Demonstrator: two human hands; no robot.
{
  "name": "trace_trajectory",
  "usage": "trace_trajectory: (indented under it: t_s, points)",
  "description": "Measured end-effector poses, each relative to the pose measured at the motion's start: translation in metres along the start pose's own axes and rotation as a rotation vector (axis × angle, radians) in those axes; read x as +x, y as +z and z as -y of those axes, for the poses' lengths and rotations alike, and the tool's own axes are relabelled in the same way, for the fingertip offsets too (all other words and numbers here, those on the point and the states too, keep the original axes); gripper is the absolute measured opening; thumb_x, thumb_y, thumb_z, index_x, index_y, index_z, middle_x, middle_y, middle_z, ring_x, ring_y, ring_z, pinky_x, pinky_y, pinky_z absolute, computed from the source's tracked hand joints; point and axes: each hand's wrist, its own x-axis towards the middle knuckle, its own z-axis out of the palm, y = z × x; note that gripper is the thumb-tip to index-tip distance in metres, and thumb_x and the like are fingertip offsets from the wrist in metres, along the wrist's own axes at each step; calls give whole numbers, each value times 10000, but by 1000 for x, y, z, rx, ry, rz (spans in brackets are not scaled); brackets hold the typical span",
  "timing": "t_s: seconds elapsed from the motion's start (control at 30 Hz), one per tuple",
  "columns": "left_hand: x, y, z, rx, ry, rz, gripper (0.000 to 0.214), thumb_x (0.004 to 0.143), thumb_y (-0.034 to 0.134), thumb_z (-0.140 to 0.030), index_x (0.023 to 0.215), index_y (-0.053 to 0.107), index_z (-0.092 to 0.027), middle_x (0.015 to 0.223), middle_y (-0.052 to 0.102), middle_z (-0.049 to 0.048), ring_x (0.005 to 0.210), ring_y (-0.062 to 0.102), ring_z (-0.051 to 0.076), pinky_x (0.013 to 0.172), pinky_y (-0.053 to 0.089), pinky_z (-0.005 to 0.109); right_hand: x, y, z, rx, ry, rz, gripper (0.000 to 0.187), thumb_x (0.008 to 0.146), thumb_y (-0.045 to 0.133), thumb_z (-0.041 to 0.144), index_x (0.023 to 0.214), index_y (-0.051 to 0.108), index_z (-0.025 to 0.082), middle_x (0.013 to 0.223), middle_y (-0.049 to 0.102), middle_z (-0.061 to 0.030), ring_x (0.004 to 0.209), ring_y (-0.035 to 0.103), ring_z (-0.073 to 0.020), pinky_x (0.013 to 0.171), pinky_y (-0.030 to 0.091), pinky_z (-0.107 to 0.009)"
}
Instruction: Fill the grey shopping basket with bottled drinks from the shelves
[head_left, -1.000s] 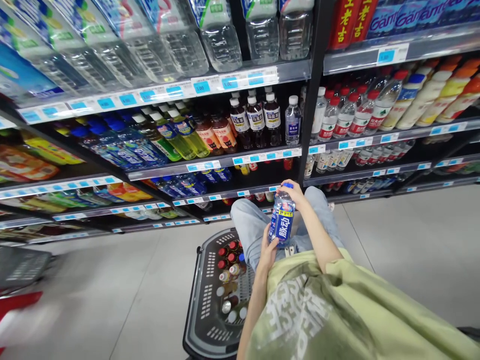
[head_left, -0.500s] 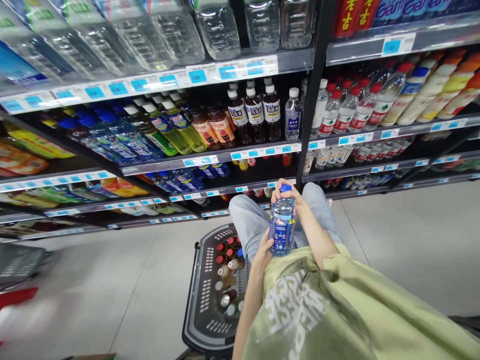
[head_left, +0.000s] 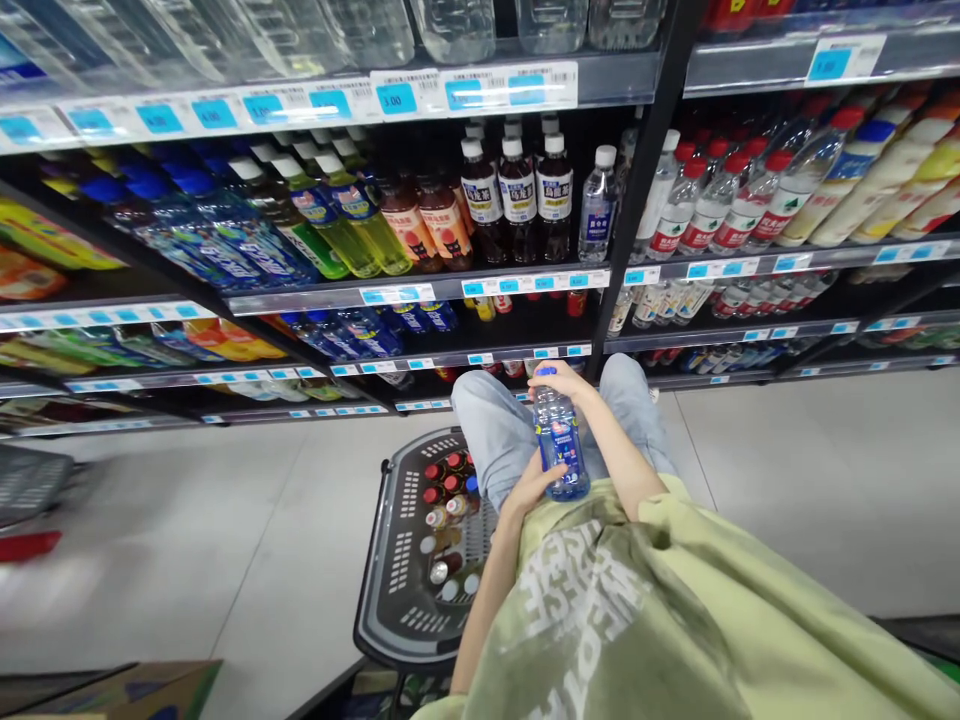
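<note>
A clear blue drink bottle (head_left: 560,440) with a blue label and blue cap is held in front of my lap, tilted slightly. My left hand (head_left: 531,482) is wrapped around its lower part, the thumb lying across the label. At the top, my right hand (head_left: 561,380) closes over the cap and neck. Beside my left leg stands a dark grey shopping basket (head_left: 401,490) holding several bottles with red, white and blue caps, and a can. My left forearm hides part of the basket's right side.
Shelves of bottled drinks rise before me, with price labels along the shelf edge (head_left: 315,290). Tea bottles (head_left: 517,200) and red-labelled water bottles (head_left: 697,215) stand there. Another grey basket (head_left: 34,485) sits far left, and a cardboard box (head_left: 161,690) lies at the lower left.
The bottle has shifted slightly left and tips a little more, both hands staying on it. My view has moved, so the shelves appear higher, and a box shows more at lower left.
</note>
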Motion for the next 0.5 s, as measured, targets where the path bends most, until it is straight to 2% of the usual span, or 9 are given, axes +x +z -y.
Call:
trace_trajectory:
  t_s: [0.17, 0.3, 0.4, 0.5]
  points:
    - [0, 3, 0, -57, -6, -11, 907, 589, 1046, -341, 1404, 670, -208, 1244, 757, 111, 1182, 701, 340, 1116, 534, 499, -5, -1, 4, -74, 7, -58, 402, 662, 963, 409, 735, 608, 237, 637, 741, -27, 613, 736, -249, 582, 605, -352]
    - [-1, 9, -2, 6, 78, -90, 1049, 523, 1066, -419, 1448, 617, -215, 1341, 716, 124, 1232, 676, 357, 1123, 511, 477, -4, -2, 6, -215, -28, -157, 301, 723, 907, 326, 709, 619, 239, 672, 729, -22, 716, 737, -251, 697, 603, -360]
    - [-1, 13, -3, 34, 148, -159, 972, 543, 1050, -440, 1391, 643, -193, 1339, 720, 124, 1268, 667, 351, 1147, 499, 462, -3, -2, 10, -334, -68, -233, 298, 677, 929, 260, 668, 632, 237, 711, 712, -24, 866, 731, -264, 833, 577, -359]
    - [-3, 11, -4, -112, 93, -164, 819, 584, 991, -556, 1242, 706, -160, 1206, 772, 121, 1192, 715, 354, 1107, 544, 497, -5, 3, 15, -417, -131, -203, 328, 652, 971, 330, 676, 661, 228, 781, 729, -39, 966, 726, -282, 898, 558, -362]
